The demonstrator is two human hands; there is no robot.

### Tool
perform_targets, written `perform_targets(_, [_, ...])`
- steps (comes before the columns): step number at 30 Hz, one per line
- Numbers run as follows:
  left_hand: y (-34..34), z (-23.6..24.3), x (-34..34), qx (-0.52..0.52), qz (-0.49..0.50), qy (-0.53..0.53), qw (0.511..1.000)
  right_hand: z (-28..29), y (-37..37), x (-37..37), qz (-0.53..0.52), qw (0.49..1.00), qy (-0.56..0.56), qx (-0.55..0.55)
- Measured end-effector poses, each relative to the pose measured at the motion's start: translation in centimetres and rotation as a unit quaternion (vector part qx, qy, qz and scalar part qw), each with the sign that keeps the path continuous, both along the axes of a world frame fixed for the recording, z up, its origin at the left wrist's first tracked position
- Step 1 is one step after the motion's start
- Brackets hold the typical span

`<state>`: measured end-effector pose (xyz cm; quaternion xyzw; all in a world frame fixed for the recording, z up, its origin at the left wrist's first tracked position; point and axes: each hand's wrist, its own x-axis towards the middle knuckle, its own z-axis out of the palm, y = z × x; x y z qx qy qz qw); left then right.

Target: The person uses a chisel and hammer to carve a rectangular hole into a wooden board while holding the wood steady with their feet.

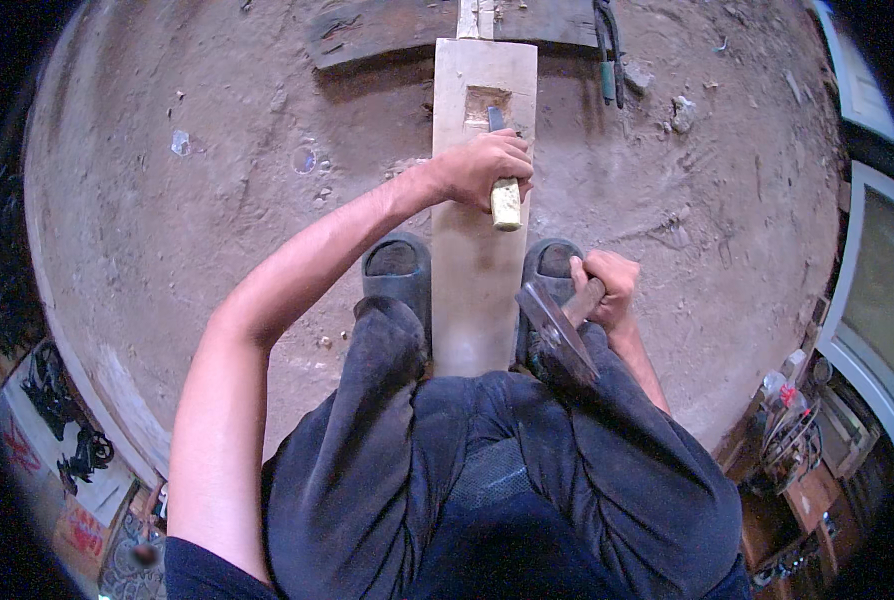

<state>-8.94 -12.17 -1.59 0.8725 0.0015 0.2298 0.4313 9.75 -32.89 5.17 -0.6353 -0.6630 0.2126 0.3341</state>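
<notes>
Left hand (487, 166) grip wraps the chisel (506, 207), tip at the recess (483, 104) in the board (479, 275), right hand (612, 280) grip curls round the hammer-like tool's (560, 332) handle; chisel should be stiff, light, best held mid-handle, tool head-heavy, best held near handle end.

Your chisel (506, 205) has a yellowish end and a dark grey blade (495, 118), and your board (472, 270) is pale creamy tan. Hammer-like tool (557, 328): grey head, brown handle (585, 302). You've got charcoal trousers (367, 430), grey-black sandals (407, 285), navy sleeve (212, 572), dusty mauve-brown ground (217, 200).
</notes>
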Motion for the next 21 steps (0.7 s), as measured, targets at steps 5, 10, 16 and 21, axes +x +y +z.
perform_targets(5, [-0.1, -0.2, 0.4, 0.002, 0.017, 0.008, 1.0, -0.9, 0.0, 0.2, -0.055, 0.994, -0.066, -0.072])
perform_targets(10, [0.2, -0.2, 0.4, 0.02, 0.014, -0.001, 1.0, -0.5, -0.4, 0.9, -0.002, 1.0, 0.006, 0.005])
perform_targets(16, [0.4, -0.5, -0.2, 0.03, -0.009, 0.056, 0.998, -2.1, -0.9, 0.7, -0.058, 0.995, -0.063, -0.044])
perform_targets(21, [0.6, 0.9, 0.2, -0.043, 0.012, 0.022, 0.999, -1.7, -1.0, 1.0, -0.031, 0.998, -0.044, 0.026])
